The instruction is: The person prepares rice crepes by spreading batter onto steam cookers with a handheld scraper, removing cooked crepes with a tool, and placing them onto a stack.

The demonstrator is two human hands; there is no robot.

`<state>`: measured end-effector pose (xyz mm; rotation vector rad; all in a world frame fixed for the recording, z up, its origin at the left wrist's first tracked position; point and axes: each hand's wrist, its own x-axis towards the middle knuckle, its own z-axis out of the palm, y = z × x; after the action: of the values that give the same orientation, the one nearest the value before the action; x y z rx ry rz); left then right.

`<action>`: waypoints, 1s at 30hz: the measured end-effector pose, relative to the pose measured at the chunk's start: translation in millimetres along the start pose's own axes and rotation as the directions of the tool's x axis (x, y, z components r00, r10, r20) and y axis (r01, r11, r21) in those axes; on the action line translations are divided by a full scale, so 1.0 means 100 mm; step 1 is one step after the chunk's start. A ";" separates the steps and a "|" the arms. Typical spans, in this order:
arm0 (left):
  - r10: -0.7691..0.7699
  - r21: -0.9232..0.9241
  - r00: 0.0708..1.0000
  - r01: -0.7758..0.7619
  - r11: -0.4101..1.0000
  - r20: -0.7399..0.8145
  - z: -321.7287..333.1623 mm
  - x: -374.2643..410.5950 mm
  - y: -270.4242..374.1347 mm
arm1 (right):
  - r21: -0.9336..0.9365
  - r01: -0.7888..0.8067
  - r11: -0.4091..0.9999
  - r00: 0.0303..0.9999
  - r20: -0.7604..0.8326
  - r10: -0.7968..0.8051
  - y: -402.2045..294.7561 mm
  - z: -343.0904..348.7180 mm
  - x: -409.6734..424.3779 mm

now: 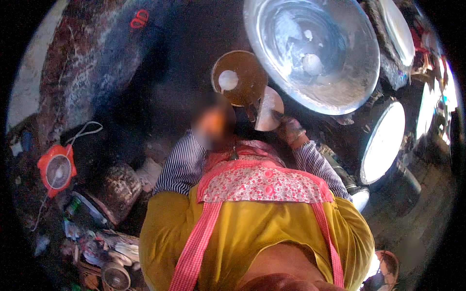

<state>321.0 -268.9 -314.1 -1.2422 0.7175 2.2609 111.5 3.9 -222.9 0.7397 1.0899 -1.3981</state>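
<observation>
My right hand (pixel 292 131) grips the edge of a pale, half-round piece (pixel 269 109); its material is unclear. My left hand is hidden by a blurred patch in front of my apron, so its fingers cannot be made out. Just beyond that patch lies a round brown pan or board (pixel 251 82) with a small white disc (pixel 228 80) on it. A wide metal basin (pixel 353 85) stands beyond my right hand. Inside the basin are a whitish round lump (pixel 312 64) and smaller white bits.
Bright white round trays or discs (pixel 383 142) stand along the right. To the left is an orange-framed fan (pixel 58 171) with a pale cord. Red loops (pixel 139 19) show at the upper left. Mixed clutter (pixel 109 251) fills the lower left.
</observation>
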 end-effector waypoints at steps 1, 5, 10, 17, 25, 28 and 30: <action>-0.015 -0.034 1.000 0.015 0.999 -0.014 0.08 0.01 0.00 | -0.299 0.142 0.944 0.990 0.053 -0.132 -0.01 0.25 -0.18; -0.050 -0.138 0.999 0.048 0.989 -0.012 0.11 0.25 -0.14 | -0.893 0.410 0.187 0.869 0.319 -0.379 0.00 0.61 -0.31; -0.079 -0.121 0.990 0.093 0.988 0.118 0.17 0.23 -0.07 | -0.961 0.137 -0.242 0.878 0.231 -0.419 -0.09 1.08 -0.34; -0.048 -0.100 0.996 0.056 0.993 0.079 0.07 0.26 -0.09 | -0.176 0.464 0.868 0.842 -0.216 -0.494 -0.03 1.25 0.15; -0.022 -0.138 0.999 0.028 0.990 0.043 -0.03 0.44 -0.16 | -0.893 -0.041 -0.448 0.661 0.312 -0.683 -0.19 0.94 0.66; 0.006 -0.123 1.000 -0.003 0.992 0.026 -0.02 0.42 -0.18 | -0.949 -0.097 -0.301 0.723 0.141 -0.677 -0.26 0.95 0.83; 0.048 -0.192 0.999 -0.046 0.980 0.003 -0.01 0.49 -0.23 | -0.998 -0.022 -0.059 0.744 0.023 -0.668 -0.28 0.82 1.09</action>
<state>312.4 -245.1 -361.7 -1.3148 0.5411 2.4195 81.5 -115.9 -286.5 -0.4134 2.4484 -0.3395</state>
